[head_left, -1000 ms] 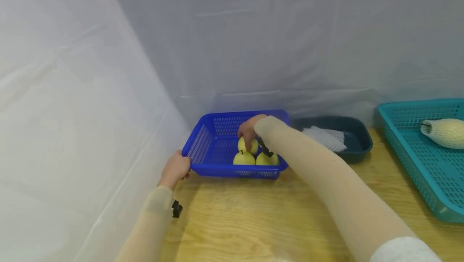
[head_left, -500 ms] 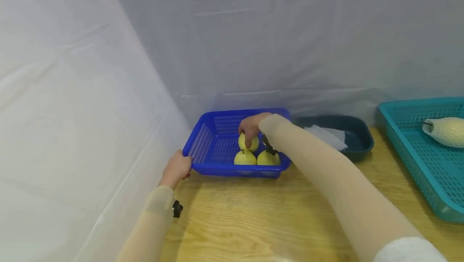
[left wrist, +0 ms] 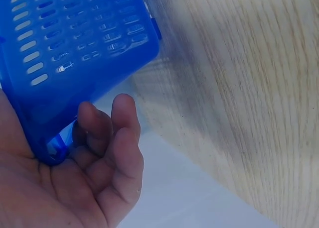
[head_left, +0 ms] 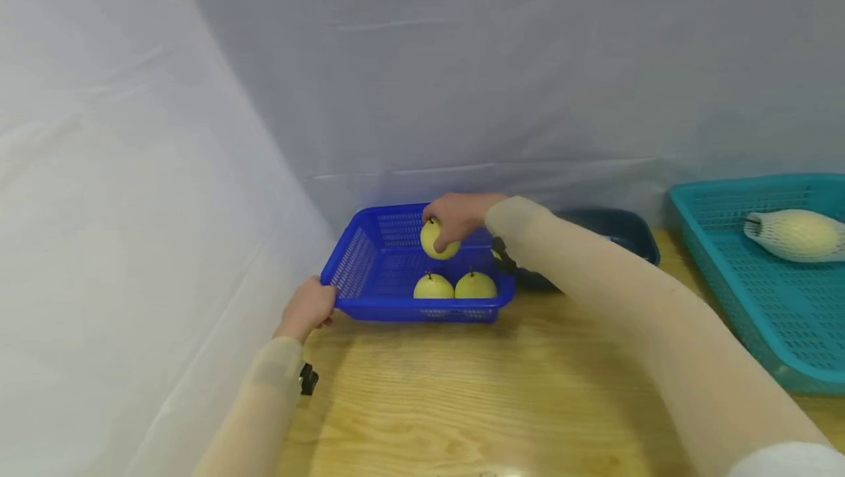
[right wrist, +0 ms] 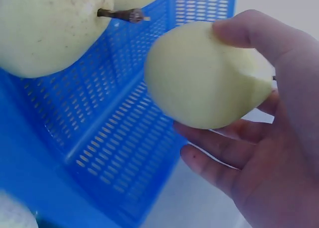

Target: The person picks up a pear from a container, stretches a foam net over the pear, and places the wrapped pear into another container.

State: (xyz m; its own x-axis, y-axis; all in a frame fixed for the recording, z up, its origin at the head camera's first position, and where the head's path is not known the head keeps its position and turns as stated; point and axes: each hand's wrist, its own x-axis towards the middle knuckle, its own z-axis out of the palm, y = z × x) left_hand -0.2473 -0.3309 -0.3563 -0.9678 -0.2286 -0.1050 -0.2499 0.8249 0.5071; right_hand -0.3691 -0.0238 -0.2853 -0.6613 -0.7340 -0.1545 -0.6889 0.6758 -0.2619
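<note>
A: How is the right hand occupied?

B: A yellow-green pear is held in it. In the right wrist view the thumb is laid on the upper side and the fingers are curled beneath. The fruit is held over the blue basket, clear of the other fruit.

A: And the left hand?

B: The near left corner of the basket's rim is gripped. In the left wrist view the rim is seated against the palm, with the fingers curled loosely around it from outside.

A: Basket contents?

B: A front pear and a corner pear are seen side by side at the near wall, stems up. A small yellow patch is partly covered by the right wrist; whether it is another pear cannot be judged from the head view.

A: Surroundings?

B: A dark tray is placed just right of the basket, partly hidden by the right forearm. Farther right, a netted pear is contained in a teal basket. All three containers are set on a wood-grained table, backed by pale sheeting.
</note>
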